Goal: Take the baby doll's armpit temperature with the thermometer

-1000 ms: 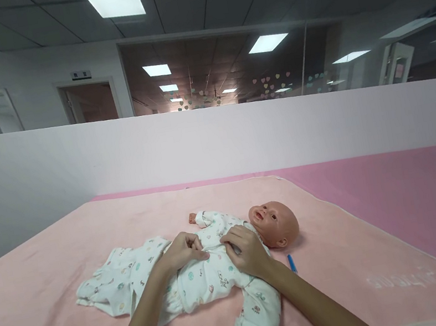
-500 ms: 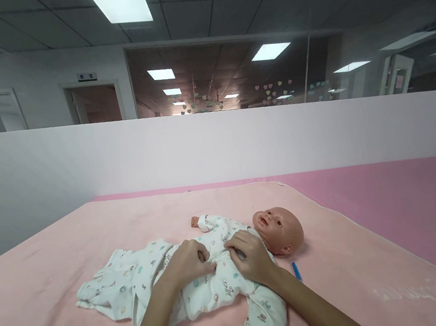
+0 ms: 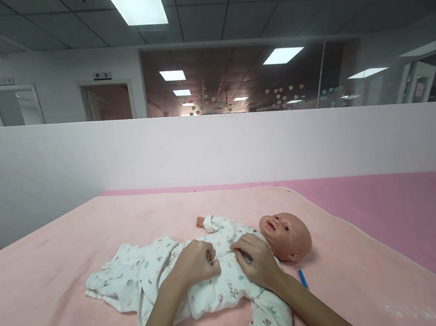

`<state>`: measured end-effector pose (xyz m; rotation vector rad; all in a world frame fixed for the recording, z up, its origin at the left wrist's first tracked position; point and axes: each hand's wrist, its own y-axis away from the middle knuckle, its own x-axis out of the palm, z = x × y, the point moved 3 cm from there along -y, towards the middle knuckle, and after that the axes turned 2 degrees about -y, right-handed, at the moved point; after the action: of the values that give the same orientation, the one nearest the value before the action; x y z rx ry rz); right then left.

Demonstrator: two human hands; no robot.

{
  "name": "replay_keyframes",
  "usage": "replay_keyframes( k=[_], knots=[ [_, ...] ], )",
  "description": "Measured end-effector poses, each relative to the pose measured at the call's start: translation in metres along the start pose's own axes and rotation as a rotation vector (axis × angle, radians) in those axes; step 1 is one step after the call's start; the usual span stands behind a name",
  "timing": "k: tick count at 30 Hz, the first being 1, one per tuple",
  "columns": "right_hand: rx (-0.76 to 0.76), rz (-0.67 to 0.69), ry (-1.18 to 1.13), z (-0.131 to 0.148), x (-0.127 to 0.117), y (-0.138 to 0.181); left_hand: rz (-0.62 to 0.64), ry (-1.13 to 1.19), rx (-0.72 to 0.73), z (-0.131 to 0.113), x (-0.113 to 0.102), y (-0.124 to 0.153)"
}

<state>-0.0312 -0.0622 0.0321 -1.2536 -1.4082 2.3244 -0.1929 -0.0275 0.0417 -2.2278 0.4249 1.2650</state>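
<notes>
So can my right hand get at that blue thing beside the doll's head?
Probably yes: the blue object lies uncovered on the pink blanket, close to the right forearm. The right hand, its fingers seemingly pinching the shirt on the doll, would likely have to let go first.

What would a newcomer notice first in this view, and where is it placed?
Probably the bald brown doll, face up near the middle on the peach-pink cloth, dressed in white fabric clothes with small coloured prints. Next, the bare left hand and bare right hand, both curled at the front of those clothes, the right nearer the face. A slim blue stick lies just below the head in the picture.
</notes>
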Motion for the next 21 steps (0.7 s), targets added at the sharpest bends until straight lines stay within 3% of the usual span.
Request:
replay_keyframes(
  k=[7, 11, 14, 17, 21],
  knots=[
    [-0.006, -0.006, 0.013, 0.000, 0.001, -0.001, 0.033, 0.079, -0.008, 0.000, -0.001, 0.000],
    [-0.022, 0.036, 0.070, 0.004, -0.003, 0.000, 0.054, 0.264, -0.053, -0.003, -0.011, 0.004],
    [-0.047, 0.083, 0.185, 0.015, -0.016, 0.003, -0.090, 0.460, -0.040, -0.008, -0.024, 0.004],
    [0.011, 0.010, 0.279, 0.028, -0.039, 0.012, -0.253, 0.541, -0.007, -0.018, -0.032, -0.003],
    [0.195, -0.119, 0.361, 0.029, -0.069, 0.043, -0.286, 0.452, 0.008, -0.035, -0.027, -0.023]
  ],
)
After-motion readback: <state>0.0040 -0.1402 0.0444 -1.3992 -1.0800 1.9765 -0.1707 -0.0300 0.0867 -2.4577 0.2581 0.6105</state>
